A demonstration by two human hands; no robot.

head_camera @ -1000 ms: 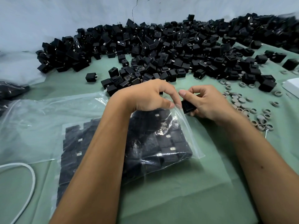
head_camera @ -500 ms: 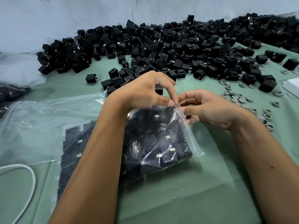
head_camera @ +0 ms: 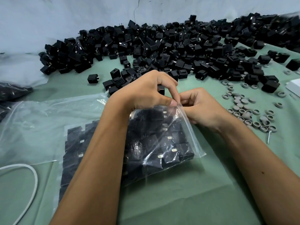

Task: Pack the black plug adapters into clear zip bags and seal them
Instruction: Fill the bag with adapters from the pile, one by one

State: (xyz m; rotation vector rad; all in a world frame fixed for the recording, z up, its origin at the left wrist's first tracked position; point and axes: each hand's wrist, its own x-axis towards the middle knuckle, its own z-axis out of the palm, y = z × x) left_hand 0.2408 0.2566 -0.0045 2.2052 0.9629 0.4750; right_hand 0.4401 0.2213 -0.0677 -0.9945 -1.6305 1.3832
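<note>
Filled zip bag (head_camera: 164,143) lies on green table (head_camera: 186,200), below loose adapter pile (head_camera: 162,46). Left hand (head_camera: 146,93) and right hand (head_camera: 201,109) both pinch its zip corner. Likely heavy, film slippery; grip the stiffer zip strip.

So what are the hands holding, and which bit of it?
Both hold the clear zip bag full of black adapters, by its open top edge. The left hand pinches the far corner of the zip strip; the right hand grips the same edge beside it.
</note>
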